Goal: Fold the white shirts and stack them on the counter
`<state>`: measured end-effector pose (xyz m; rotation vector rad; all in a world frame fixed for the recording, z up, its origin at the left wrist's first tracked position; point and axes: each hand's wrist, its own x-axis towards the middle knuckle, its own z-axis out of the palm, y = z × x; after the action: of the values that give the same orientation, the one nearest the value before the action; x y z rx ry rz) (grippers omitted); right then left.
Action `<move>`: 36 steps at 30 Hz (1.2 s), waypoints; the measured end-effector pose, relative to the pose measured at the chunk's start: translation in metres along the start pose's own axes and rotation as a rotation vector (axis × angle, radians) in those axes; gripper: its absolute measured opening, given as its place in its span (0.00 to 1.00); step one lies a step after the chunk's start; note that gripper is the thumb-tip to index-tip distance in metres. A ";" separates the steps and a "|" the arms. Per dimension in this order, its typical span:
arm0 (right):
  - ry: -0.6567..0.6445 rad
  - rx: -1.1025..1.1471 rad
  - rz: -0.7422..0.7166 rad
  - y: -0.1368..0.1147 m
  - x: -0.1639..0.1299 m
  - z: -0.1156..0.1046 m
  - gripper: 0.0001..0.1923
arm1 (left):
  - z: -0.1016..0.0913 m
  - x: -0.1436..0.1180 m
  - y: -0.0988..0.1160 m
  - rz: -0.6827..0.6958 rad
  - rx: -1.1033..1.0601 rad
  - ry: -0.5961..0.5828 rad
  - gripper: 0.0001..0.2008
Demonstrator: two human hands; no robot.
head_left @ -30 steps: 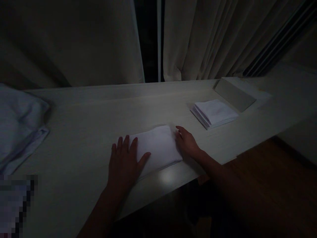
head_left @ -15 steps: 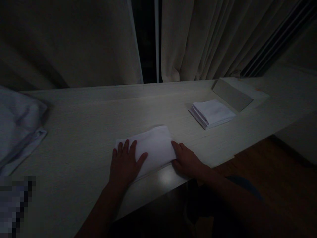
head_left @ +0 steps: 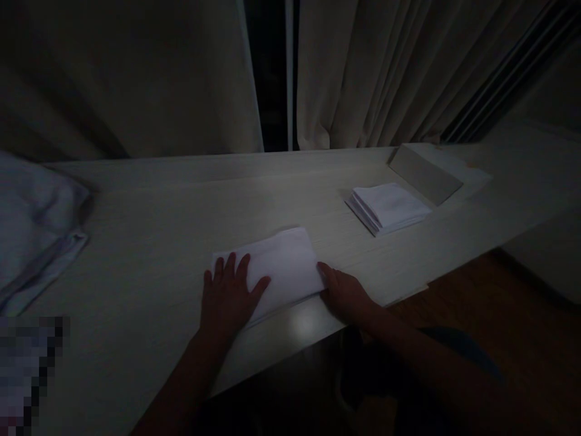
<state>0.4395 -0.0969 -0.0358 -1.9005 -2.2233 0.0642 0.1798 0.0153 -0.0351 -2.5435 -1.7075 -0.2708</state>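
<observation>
In dim light, two hands work one folded white cloth at the near edge of a pale wooden counter. The left hand lies flat and open, fingers spread, pressing the cloth's near-left end. The right hand rests at the cloth's near-right corner, fingers loosely curled against its edge; whether it pinches the fabric cannot be told. The cloth's long axis runs from near-left to far-right, roughly along the counter's front edge. Farther right sits one stack of folded white cloths, well apart, just beside a tilted flat panel. At far left lies one bundle of pale linen. Two beige curtains hang behind.
</observation>
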 end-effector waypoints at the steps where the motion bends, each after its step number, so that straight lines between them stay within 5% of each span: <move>1: 0.000 0.016 0.005 0.002 -0.001 0.002 0.29 | 0.000 0.000 0.000 -0.003 0.000 -0.001 0.40; 7: -0.012 0.160 0.122 0.001 0.000 -0.002 0.26 | -0.001 -0.002 0.003 -0.015 -0.015 0.008 0.39; 14: -0.106 0.728 0.194 0.023 0.004 -0.030 0.28 | -0.028 -0.009 0.016 0.041 -0.014 0.135 0.37; 17: 0.127 0.608 0.287 0.020 0.014 -0.028 0.15 | -0.040 -0.012 0.025 0.136 -0.031 0.150 0.34; 20: 0.283 0.324 0.191 0.000 0.026 -0.024 0.17 | -0.040 -0.015 0.035 0.222 -0.062 0.106 0.32; 27: 0.183 0.001 -0.060 -0.032 0.042 -0.020 0.30 | -0.018 -0.030 0.052 0.316 -0.102 -0.026 0.35; 36: 0.061 -0.007 -0.085 -0.029 0.040 0.001 0.35 | -0.015 -0.024 0.038 0.194 -0.155 -0.035 0.36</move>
<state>0.4051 -0.0620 -0.0265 -1.7845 -2.2635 -0.0150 0.2040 -0.0231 -0.0230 -2.8156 -1.4900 -0.3613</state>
